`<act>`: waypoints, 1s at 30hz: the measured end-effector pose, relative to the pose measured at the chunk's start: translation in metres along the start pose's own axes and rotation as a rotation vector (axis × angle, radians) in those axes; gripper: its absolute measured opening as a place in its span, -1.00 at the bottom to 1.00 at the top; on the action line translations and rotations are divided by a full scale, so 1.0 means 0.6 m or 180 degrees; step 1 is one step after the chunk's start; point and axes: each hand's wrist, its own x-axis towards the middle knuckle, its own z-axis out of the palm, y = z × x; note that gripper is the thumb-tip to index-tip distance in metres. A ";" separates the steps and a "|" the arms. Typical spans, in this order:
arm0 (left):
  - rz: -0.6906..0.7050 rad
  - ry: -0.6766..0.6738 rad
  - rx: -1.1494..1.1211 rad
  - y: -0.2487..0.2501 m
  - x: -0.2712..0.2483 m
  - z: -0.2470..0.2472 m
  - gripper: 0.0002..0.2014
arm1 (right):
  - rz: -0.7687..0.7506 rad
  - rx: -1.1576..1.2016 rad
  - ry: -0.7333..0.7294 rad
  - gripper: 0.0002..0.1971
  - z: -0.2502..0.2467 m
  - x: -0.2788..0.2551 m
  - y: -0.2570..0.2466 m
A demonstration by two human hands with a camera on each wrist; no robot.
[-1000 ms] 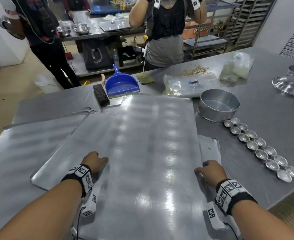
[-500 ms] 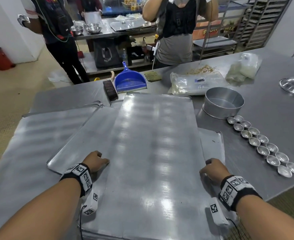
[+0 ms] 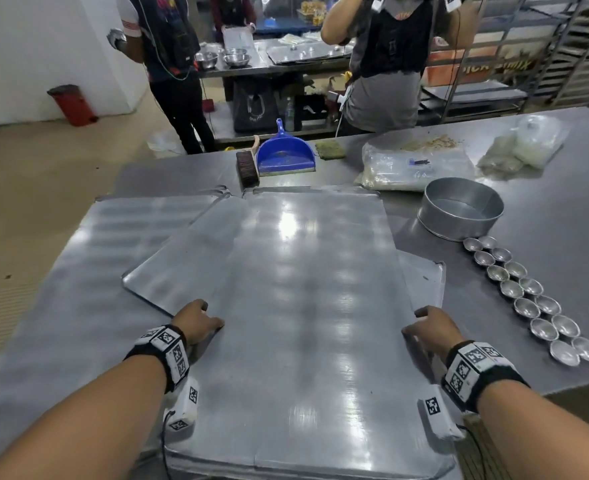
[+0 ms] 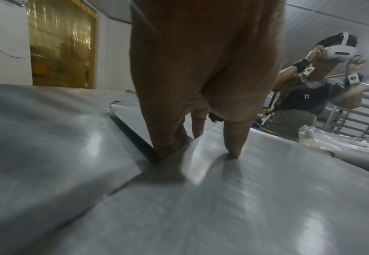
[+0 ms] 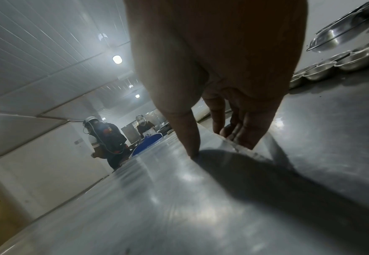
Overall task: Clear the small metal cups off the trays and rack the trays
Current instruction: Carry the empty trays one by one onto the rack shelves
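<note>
A large bare metal tray point(image 3: 307, 323) lies lengthwise in front of me, on top of other trays point(image 3: 182, 268). My left hand point(image 3: 199, 320) grips its left edge, thumb on top point(image 4: 233, 146) and fingers curled under the rim point(image 4: 168, 143). My right hand point(image 3: 424, 327) grips the right edge the same way, thumb on top point(image 5: 190, 143), fingers under point(image 5: 244, 134). Several small metal cups point(image 3: 528, 299) stand in two rows on the table to the right, off the trays; the same small cups point(image 5: 331, 63) show in the right wrist view.
A round metal pan point(image 3: 459, 209) sits behind the cups. A blue dustpan point(image 3: 284, 154), a brush point(image 3: 246, 168) and plastic bags point(image 3: 418, 164) lie at the table's far edge. A person point(image 3: 390, 64) stands across the table, another person point(image 3: 161, 57) at the back left. Tray racks point(image 3: 584, 46) stand at the far right.
The top tray has slid toward me over the lower trays, with both hands holding its side edges throughout. My view has pulled back a little.
</note>
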 end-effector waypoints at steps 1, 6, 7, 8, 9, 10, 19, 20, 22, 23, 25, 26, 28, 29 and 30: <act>-0.0021 0.0020 -0.0060 -0.003 -0.010 0.012 -0.31 | -0.0046 -0.0044 -0.0017 -0.47 -0.008 -0.001 0.008; -0.0146 0.0220 -0.0275 -0.007 -0.085 0.067 -0.36 | -0.0255 -0.0286 -0.0094 -0.54 -0.055 0.003 0.053; -0.0173 0.0239 -0.0323 -0.008 -0.096 0.078 -0.37 | -0.0298 -0.0321 -0.0120 -0.60 -0.064 0.002 0.061; -0.0222 0.0248 -0.0407 -0.017 -0.101 0.090 -0.38 | -0.0352 -0.0342 -0.0143 -0.67 -0.072 0.003 0.069; -0.0201 0.0282 -0.0464 -0.023 -0.108 0.102 -0.41 | -0.0389 -0.0347 -0.0149 -0.72 -0.080 0.004 0.078; -0.0195 0.0323 -0.0500 -0.024 -0.120 0.113 -0.41 | -0.0417 -0.0346 -0.0155 -0.73 -0.087 0.004 0.085; -0.0227 0.0516 -0.0746 0.006 -0.263 0.177 -0.76 | -0.0570 -0.0193 -0.0141 -0.51 -0.116 0.009 0.152; -0.0245 0.0563 -0.0729 0.003 -0.266 0.183 -0.64 | -0.0576 -0.0185 -0.0154 -0.49 -0.118 0.011 0.157; -0.0279 0.0610 -0.0759 -0.003 -0.275 0.191 -0.43 | -0.0585 -0.0140 -0.0191 -0.48 -0.121 0.015 0.166; -0.0264 0.0674 -0.0763 -0.009 -0.274 0.199 -0.38 | -0.0598 -0.0126 -0.0207 -0.47 -0.123 0.016 0.168; -0.0246 0.0707 -0.0663 -0.001 -0.289 0.208 -0.40 | -0.0639 -0.0132 -0.0240 -0.46 -0.125 0.019 0.173; -0.0229 0.0704 -0.0501 0.003 -0.294 0.210 -0.48 | -0.0662 -0.0152 -0.0264 -0.45 -0.126 0.019 0.176; -0.0189 0.0707 -0.0140 0.018 -0.309 0.208 -0.64 | -0.0701 -0.0193 -0.0316 -0.42 -0.124 0.022 0.185; -0.0140 0.0716 -0.0011 0.020 -0.313 0.207 -0.68 | -0.0723 -0.0204 -0.0352 -0.41 -0.124 0.024 0.190; -0.0118 0.0730 0.0055 0.021 -0.316 0.205 -0.70 | -0.0714 -0.0207 -0.0380 -0.41 -0.125 0.026 0.195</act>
